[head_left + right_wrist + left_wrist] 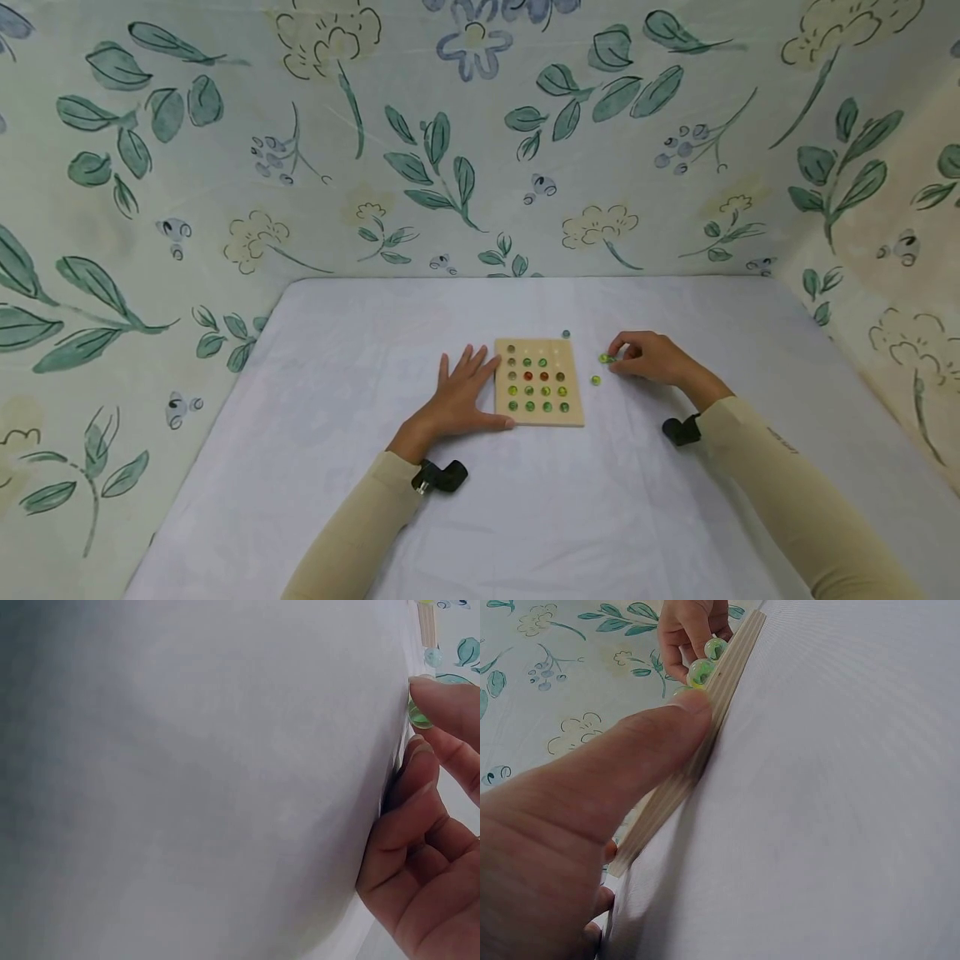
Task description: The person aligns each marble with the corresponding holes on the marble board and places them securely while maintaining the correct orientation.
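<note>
A square wooden board (pixel 538 418) lies on the white-covered table, with rows of marbles on it: green ones, red marbles (pixel 536 377) in the middle row and duller ones at the left. My left hand (pixel 459 402) rests against its left side, fingers spread and thumb along the near edge. In the left wrist view, the thumb touches the board's side below a green marble (pixel 702 673). To the right of the board, my right hand (pixel 654 357) pinches a green marble (pixel 420 717) between thumb and index finger, close over the cloth; its other fingers are curled.
A loose yellow-green marble (pixel 596 380) lies between the board and my right hand. Another loose marble (pixel 566 333), bluish green, sits just beyond the board's far edge. Leaf-and-flower patterned fabric (pixel 480 167) rises behind the table and at both sides.
</note>
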The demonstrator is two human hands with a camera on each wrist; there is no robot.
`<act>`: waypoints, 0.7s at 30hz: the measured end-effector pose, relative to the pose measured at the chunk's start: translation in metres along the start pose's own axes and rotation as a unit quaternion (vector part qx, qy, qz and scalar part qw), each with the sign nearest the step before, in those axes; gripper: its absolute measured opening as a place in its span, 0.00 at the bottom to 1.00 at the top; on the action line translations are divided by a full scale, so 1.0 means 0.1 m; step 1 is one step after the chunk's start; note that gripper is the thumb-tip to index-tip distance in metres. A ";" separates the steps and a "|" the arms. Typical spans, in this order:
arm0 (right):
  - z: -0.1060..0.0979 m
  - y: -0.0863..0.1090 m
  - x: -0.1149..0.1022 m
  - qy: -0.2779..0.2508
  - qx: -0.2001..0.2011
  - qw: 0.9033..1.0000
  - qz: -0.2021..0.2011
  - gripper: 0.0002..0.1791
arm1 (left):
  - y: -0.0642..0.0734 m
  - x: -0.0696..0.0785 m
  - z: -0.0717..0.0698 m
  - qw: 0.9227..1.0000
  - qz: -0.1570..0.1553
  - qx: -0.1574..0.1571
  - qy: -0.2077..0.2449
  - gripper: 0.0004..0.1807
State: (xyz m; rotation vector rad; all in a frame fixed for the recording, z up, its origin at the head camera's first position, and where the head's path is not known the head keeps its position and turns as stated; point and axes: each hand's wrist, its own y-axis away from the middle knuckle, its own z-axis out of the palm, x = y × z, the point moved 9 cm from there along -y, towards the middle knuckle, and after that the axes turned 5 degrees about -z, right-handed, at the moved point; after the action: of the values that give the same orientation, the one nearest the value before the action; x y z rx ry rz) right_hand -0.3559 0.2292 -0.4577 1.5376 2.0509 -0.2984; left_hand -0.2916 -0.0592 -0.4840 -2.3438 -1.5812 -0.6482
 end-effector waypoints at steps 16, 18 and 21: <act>-0.01 0.04 -0.05 -0.004 0.003 1.000 -0.015 0.10 | 0.02 0.01 -0.03 1.000 -0.002 -0.006 0.006 0.60; -0.01 0.04 -0.05 -0.006 0.005 1.000 -0.015 0.10 | 0.02 0.01 -0.02 1.000 -0.003 -0.006 0.007 0.60; -0.01 0.04 -0.05 -0.011 0.007 1.000 -0.019 0.10 | 0.02 0.01 -0.03 1.000 -0.001 -0.004 0.006 0.60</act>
State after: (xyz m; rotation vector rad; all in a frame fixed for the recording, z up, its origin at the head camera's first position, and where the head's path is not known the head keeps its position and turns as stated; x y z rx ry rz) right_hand -0.3521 0.2272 -0.4533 1.4983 2.0680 -0.3429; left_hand -0.2899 -0.0606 -0.4812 -2.3405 -1.5789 -0.6697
